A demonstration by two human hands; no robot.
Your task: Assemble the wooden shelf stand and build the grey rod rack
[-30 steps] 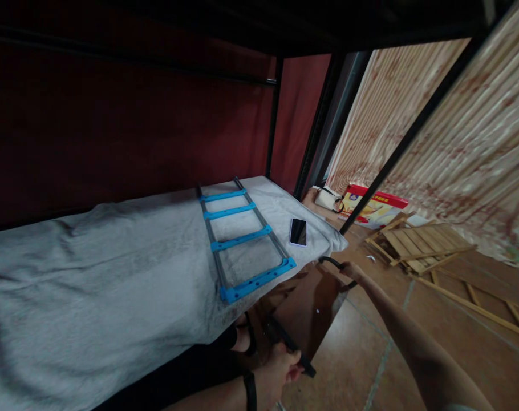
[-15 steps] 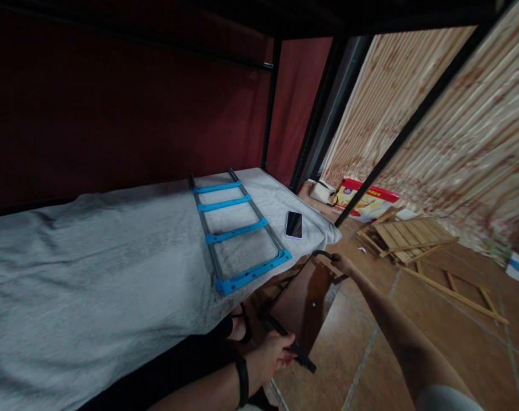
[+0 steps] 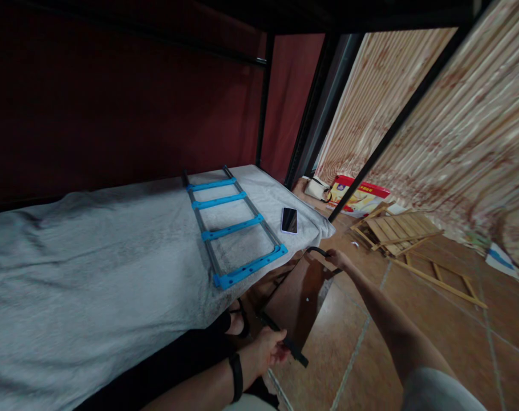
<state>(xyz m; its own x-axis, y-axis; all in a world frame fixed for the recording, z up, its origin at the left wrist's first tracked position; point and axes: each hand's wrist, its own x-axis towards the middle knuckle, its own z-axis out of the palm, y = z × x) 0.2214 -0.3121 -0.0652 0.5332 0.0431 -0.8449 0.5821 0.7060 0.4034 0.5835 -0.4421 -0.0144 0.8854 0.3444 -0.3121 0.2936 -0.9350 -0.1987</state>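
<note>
A brown board (image 3: 291, 294) with black bars along its sides stands tilted beside the bed, partly below its edge; it looks like a small folding table, but I cannot be sure. My left hand (image 3: 271, 346), with a dark band at the wrist, is closed around the near black bar (image 3: 297, 351). Farther off, my right hand (image 3: 336, 260) grips the curved black tube (image 3: 316, 250) at the board's far side. On the grey bed sheet (image 3: 114, 251) lies a blue-and-grey ladder-like frame (image 3: 246, 267), with a phone (image 3: 289, 220) to its right. Neither hand touches these two.
Black bed posts (image 3: 383, 140) and an overhead frame enclose the bed. On the tiled floor lie a folded wooden rack (image 3: 402, 231), a red and yellow box (image 3: 362, 197) and a white bag (image 3: 317, 189). A patterned curtain (image 3: 465, 131) hangs at the right.
The whole view has shifted slightly, so everything sits a little farther left and up. Both hands keep their grip on the black bars, and the board has hardly moved.
</note>
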